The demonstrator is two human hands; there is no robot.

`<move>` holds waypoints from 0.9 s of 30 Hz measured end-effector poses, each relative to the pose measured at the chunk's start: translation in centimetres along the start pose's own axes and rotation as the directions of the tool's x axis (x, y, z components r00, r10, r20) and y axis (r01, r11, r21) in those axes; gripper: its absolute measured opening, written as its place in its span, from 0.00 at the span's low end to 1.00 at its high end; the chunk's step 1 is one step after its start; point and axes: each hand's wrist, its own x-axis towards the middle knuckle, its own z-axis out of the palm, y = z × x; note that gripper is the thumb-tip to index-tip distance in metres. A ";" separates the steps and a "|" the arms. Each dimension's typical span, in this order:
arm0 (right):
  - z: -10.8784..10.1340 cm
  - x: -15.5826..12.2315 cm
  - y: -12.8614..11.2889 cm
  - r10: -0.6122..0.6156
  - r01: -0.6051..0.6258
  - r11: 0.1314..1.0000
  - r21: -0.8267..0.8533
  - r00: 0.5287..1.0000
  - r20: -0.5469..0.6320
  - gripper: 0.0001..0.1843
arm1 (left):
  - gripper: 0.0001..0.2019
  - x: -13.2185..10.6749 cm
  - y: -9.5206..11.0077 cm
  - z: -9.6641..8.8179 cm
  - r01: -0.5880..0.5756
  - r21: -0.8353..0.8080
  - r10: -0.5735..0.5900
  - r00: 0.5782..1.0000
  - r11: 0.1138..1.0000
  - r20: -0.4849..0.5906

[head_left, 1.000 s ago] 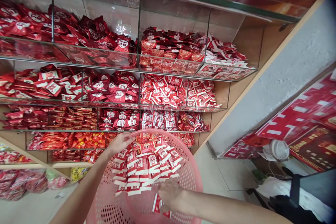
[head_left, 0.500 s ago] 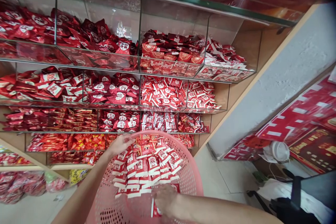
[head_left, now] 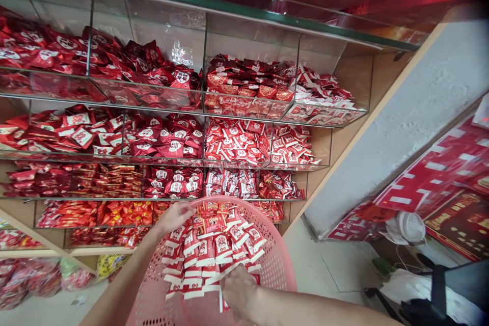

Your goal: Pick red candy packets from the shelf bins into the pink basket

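Observation:
A pink perforated plastic basket (head_left: 284, 244) stands in front of me, with small red-and-white wrapped packets (head_left: 206, 252) laid in overlapping rows on its far side. My left hand (head_left: 175, 218) is closed over the far-left part of the rim. Inside the basket, at the near edge of the rows, my right hand (head_left: 241, 289) is curled with its fingers down. A red-and-white packet (head_left: 222, 303) sticks out below those fingers, partly hidden by the hand.
Glass-fronted shelves (head_left: 160, 158) hold several compartments of red packets behind the basket. Bagged goods (head_left: 32, 282) lie on the floor at lower left. At right are a grey wall (head_left: 412, 117), a white roll (head_left: 410, 226) and a black-framed object (head_left: 435, 290).
The view has tilted slightly, so the shelves sit lower in the picture. My right hand has shifted a little towards the packet rows with its packet. My left hand stays on the rim.

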 end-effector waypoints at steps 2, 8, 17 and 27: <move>-2.7 -0.4 1.0 0.049 -0.037 0.997 -0.067 0.982 0.184 0.18 | 0.20 0.0 0.0 0.0 0.002 -0.014 -0.002 1.000 1.000 -0.013; -14.5 -3.1 8.0 0.247 -0.228 0.966 0.126 0.955 -0.167 0.13 | 0.20 0.0 -0.2 0.0 0.009 -0.017 -0.010 0.999 1.000 -0.039; -21.0 -5.3 17.3 0.632 -0.658 0.724 0.207 0.514 -0.579 0.10 | 0.21 -0.1 -0.1 0.1 0.030 0.009 -0.030 0.999 1.000 -0.014; -21.4 -3.3 19.4 0.605 -0.642 0.742 0.192 0.517 -0.605 0.14 | 0.21 -0.2 0.1 0.0 0.047 0.008 -0.047 0.999 0.999 -0.011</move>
